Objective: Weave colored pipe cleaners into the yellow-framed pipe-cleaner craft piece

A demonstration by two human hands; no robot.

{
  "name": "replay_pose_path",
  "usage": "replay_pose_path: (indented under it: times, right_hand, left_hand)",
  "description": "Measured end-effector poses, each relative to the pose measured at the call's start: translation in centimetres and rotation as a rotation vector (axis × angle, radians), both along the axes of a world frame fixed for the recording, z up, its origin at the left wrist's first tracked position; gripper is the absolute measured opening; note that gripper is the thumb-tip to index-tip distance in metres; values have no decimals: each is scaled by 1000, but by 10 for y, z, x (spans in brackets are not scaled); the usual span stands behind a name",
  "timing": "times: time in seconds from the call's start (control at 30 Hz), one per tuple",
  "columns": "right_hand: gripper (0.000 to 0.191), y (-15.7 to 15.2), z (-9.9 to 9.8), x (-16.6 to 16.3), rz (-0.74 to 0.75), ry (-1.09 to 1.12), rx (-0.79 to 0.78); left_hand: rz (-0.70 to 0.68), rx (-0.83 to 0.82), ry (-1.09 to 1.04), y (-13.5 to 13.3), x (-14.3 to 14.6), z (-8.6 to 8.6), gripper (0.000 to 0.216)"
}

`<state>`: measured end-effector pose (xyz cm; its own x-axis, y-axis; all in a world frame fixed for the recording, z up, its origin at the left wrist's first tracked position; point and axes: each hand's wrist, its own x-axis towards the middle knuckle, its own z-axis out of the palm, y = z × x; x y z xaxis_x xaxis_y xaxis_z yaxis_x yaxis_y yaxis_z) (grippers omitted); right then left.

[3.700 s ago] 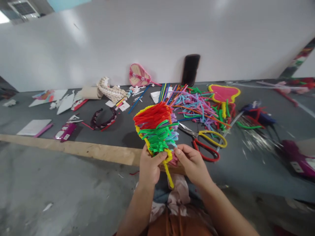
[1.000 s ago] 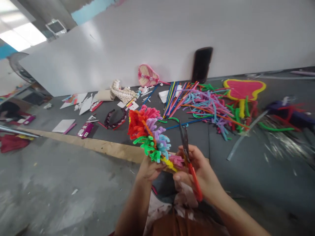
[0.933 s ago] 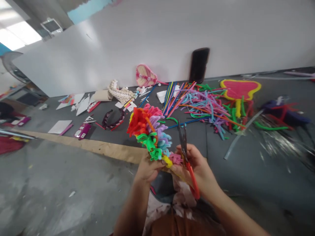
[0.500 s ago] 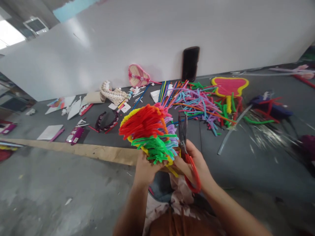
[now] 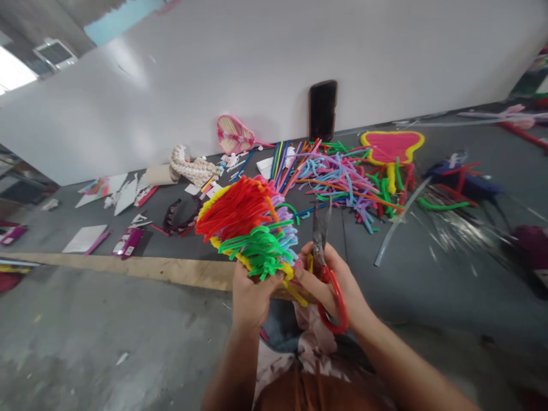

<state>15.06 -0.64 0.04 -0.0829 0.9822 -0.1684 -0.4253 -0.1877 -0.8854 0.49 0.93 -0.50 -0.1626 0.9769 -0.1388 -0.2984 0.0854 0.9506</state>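
My left hand [image 5: 250, 294] grips the lower end of a fan-shaped pipe-cleaner piece [image 5: 246, 225] with red, green, yellow and lilac loops. My right hand [image 5: 331, 285] holds scissors [image 5: 325, 268] with red and yellow handles, blades pointing up and away. Its fingertips also touch the yellow stem at the piece's base. Both hands are close together above my lap.
A grey mat [image 5: 385, 274] on the floor carries a heap of loose pipe cleaners [image 5: 342, 177], a pink heart-shaped piece with a yellow rim [image 5: 391, 145], a dark phone [image 5: 322, 109] leaning on the white wall, a small pink racket shape [image 5: 233, 134] and paper scraps [image 5: 115, 191]. A wooden strip [image 5: 128, 265] edges the mat.
The scissors lay on the mat at first; my right hand now holds them. The pipe-cleaner piece was turned sideways and has come back face-on. The view drifted slightly.
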Motion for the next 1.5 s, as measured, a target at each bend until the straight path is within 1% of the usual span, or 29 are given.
replay_pose_path:
  times: [0.07,0.13,0.23,0.3,0.37,0.43,0.5,0.57,0.7,0.77,0.83,0.9,1.0,1.07,1.1,1.13,1.2,1.3,1.37,1.5]
  right_hand:
    - [30,1,0,-2,-6,-39,27]
    - [26,1,-1,-4,-58,-101,72]
    - [22,1,-6,-8,-141,-176,151]
    - [22,0,-8,-8,-163,-169,155]
    - [23,0,-9,-6,-147,-119,128]
    - [28,-1,-8,-3,-101,-71,99]
    - [35,-1,-8,0,-54,-88,109]
    - [35,-3,-11,2,-50,-160,156]
    - [17,-6,-18,2,-141,-393,259]
    - [14,-7,-21,2,-192,-530,295]
    - [13,-7,-23,2,-226,-594,319]
    - [16,-6,-24,4,-219,-537,303]
    - [32,-4,-24,8,-135,-403,255]
    - [42,-3,-23,11,-82,-399,252]
    - [44,-4,-21,11,-60,-423,255]
    - [43,-4,-20,12,-46,-457,258]
    - [35,-5,-16,11,-41,-521,270]
    - [18,-3,-11,11,-112,-525,284]
    - [19,-1,-9,12,-153,-468,267]
    - [29,3,-12,12,-94,-389,252]
  left_hand:
    - [10,2,26,-1,0,-2,58]
    - [21,-5,20,0,2,-2,58]
    - [10,-35,-56,1,6,2,53]
    - [-6,-70,-119,3,8,5,53]
    - [-15,-101,-151,4,8,7,53]
    - [-11,-107,-155,5,7,9,52]
    - [-6,-101,-149,6,6,9,51]
    - [-3,-100,-141,7,6,8,54]
    - [-5,-114,-129,6,8,9,61]
    - [-4,-138,-126,6,9,10,60]
    - [1,-161,-129,7,9,10,55]
    - [19,-156,-147,8,8,10,52]
    - [50,-112,-175,10,7,9,51]
    - [33,-105,-180,11,7,8,50]
    - [22,-103,-180,12,7,8,49]
    - [15,-101,-181,11,7,8,49]
    - [13,-96,-187,11,8,7,49]
    - [11,-105,-177,9,9,8,52]
    - [4,-120,-155,8,8,8,55]
    - [10,-119,-117,6,9,12,56]
